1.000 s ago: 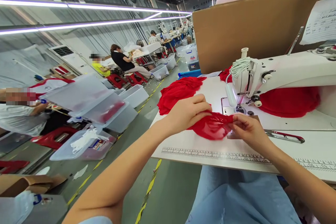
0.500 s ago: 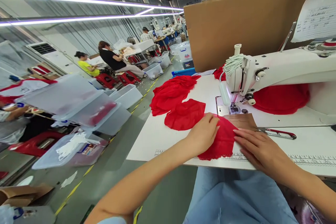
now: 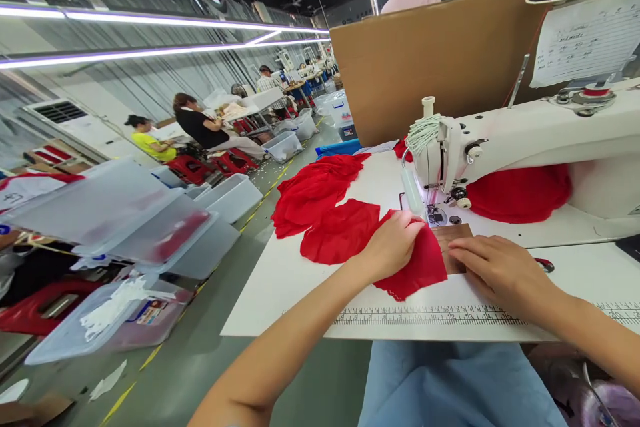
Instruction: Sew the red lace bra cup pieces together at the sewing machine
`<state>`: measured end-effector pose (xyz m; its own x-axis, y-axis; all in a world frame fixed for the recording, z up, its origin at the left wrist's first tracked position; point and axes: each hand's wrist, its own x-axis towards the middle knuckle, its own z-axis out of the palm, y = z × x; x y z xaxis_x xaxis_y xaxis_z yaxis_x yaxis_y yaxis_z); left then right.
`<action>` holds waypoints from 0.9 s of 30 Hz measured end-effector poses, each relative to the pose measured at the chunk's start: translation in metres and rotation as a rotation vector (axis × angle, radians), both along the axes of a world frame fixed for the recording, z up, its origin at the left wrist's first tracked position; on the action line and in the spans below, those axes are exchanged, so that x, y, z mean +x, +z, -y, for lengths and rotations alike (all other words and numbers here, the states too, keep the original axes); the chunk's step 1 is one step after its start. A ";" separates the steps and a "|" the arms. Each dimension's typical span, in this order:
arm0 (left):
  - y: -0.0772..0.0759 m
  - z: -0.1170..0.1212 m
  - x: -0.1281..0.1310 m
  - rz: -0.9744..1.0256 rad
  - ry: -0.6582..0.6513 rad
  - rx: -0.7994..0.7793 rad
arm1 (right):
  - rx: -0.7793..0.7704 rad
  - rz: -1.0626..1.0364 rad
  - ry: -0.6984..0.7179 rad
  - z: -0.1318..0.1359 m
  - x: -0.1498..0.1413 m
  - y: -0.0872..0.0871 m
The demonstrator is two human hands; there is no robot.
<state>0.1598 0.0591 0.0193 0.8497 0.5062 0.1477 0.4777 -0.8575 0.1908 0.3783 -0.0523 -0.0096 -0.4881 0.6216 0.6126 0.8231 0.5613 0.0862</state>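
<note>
as left hand [image 3: 393, 247] (seemingly) pinches cloth [image 3: 427, 260], right hand [image 3: 505, 273] lies outstretched.

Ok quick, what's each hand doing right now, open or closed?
Left hand: closed, pinching the red cloth piece.
Right hand: open, fingers extended over the brown piece, nothing visibly held.

Items around the left hand [image 3: 396, 245]
Left: clear plastic bins [image 3: 120, 199]. Beyond: brown cardboard panel [image 3: 430, 67]. Far left: seated person in yellow [image 3: 151, 145]. Upper right: handwritten paper sheet [image 3: 580, 37].
</note>
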 end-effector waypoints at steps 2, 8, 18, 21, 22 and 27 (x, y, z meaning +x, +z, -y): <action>-0.004 0.010 0.006 0.009 0.002 -0.011 | 0.012 -0.018 0.001 -0.010 0.003 -0.002; -0.024 0.003 0.010 -0.081 0.025 0.069 | -0.045 -0.087 0.087 -0.011 -0.003 -0.014; -0.030 -0.019 0.010 -0.059 0.016 0.157 | -0.119 -0.108 0.052 -0.011 -0.005 -0.017; -0.033 -0.021 0.010 -0.075 0.007 0.198 | -0.119 -0.126 0.063 -0.011 -0.004 -0.018; -0.034 -0.022 0.010 -0.088 0.008 0.209 | -0.126 -0.127 0.068 -0.012 -0.004 -0.018; -0.036 -0.026 0.009 -0.124 0.015 0.221 | -0.138 -0.147 0.079 -0.014 -0.005 -0.017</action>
